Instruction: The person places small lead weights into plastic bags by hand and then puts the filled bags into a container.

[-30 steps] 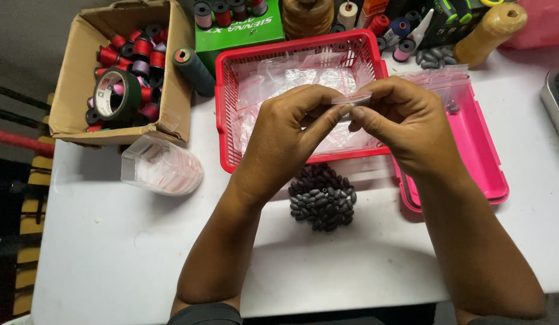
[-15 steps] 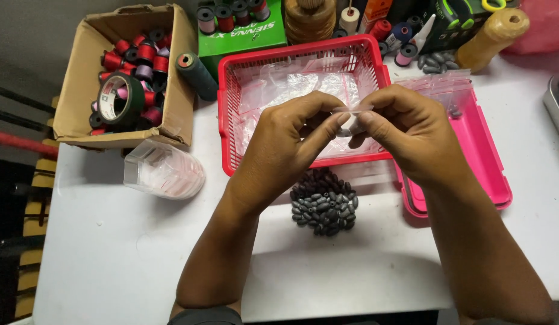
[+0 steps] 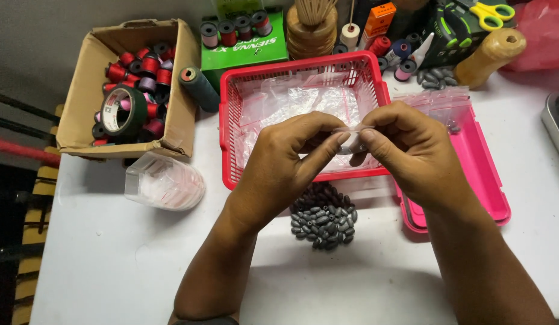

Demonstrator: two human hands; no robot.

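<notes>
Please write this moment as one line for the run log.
left hand + right hand: pinch small clear plastic bag | above: red plastic basket | below: grey oval beads pile

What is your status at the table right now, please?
Left hand, right hand both pinching small clear bag. Over red basket. Nothing in the way.

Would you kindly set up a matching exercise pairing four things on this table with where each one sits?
Things:
1. roll of tape
2. small clear bag
3. pile of grey beads
4. yellow scissors

Places:
A. top right corner
B. on the bare table below the hands
C. inside the cardboard box
D. pinched between the left hand and right hand

Pairs: 1-C, 2-D, 3-B, 4-A
</notes>
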